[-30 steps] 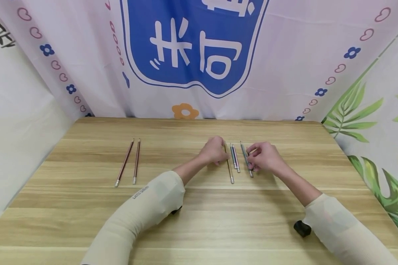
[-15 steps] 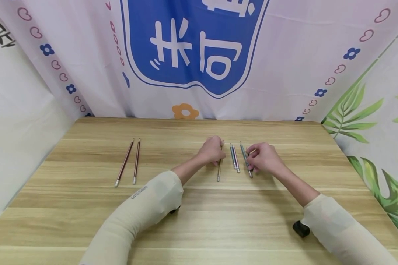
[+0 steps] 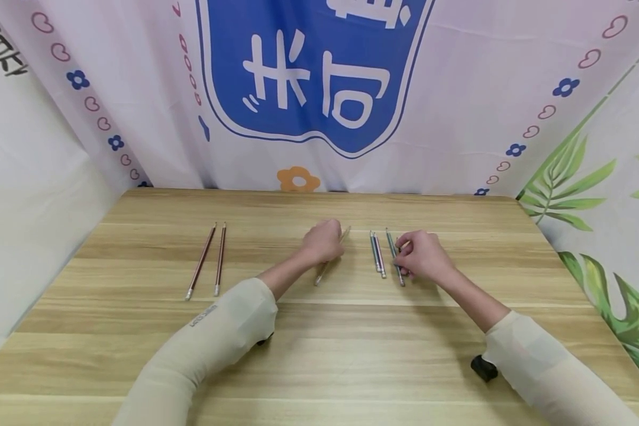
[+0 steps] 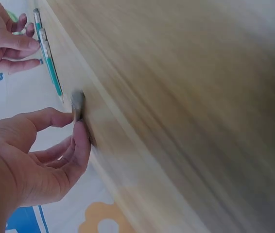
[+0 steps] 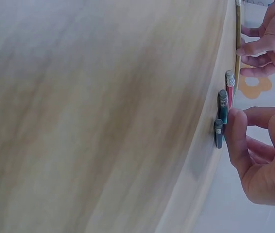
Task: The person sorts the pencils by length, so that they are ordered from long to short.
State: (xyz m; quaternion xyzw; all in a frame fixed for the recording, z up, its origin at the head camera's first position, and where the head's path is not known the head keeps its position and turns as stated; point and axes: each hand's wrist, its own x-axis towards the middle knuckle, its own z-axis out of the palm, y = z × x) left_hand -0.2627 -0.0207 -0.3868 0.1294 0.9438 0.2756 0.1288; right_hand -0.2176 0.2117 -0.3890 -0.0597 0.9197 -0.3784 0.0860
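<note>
A yellowish pencil (image 3: 322, 274) lies tilted under the left hand (image 3: 323, 241), between its thumb and fingers; the left wrist view shows the left hand (image 4: 45, 155) pinching it, blurred, close to the tabletop. At the right, the right hand (image 3: 423, 255) has thumb and fingertips at a teal pencil (image 3: 392, 245); a darker pencil beside it is mostly hidden by the fingers. In the right wrist view, the right hand (image 5: 268, 153) touches the pencils near their eraser ends. Two short pencils (image 3: 377, 254) lie side by side between the hands.
Two dark red pencils (image 3: 201, 260) (image 3: 220, 260) lie apart at the left of the wooden table (image 3: 319, 367). A printed curtain (image 3: 245, 160) hangs behind the table's back edge.
The left hand has moved left with the yellowish pencil, away from the short pencils, and the pencil has turned more slanted. The right hand has barely moved.
</note>
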